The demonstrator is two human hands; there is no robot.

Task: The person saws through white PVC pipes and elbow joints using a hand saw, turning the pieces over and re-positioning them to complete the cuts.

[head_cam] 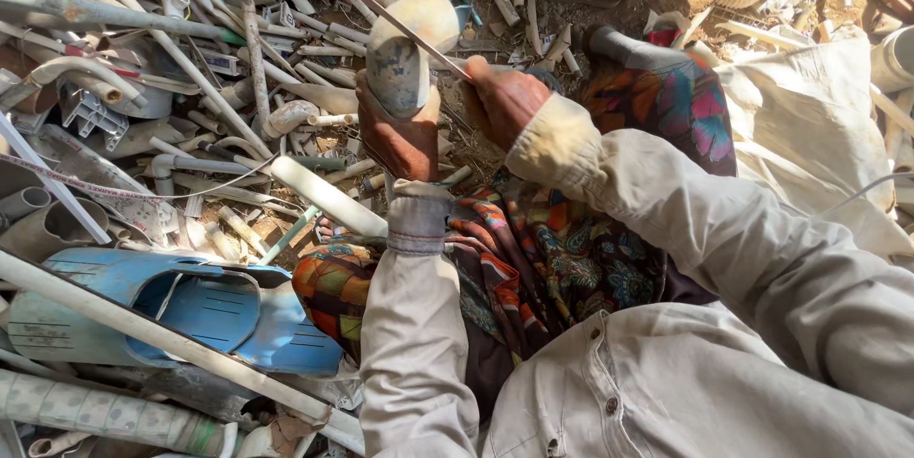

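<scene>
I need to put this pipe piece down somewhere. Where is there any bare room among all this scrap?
Bare room is scarce. A small dirt patch lies beyond the right hand, by the grey pipe elbow. The pale sack to the right is mostly uncovered. Left of the left hand, holding the pipe piece, the pipe heap and blue plastic shell crowd everything.

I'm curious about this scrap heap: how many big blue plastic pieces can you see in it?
1. A large broken blue plastic piece lies at the lower left, under a long white pipe, left of the person's left hand. Others may be buried in the pile.
</scene>
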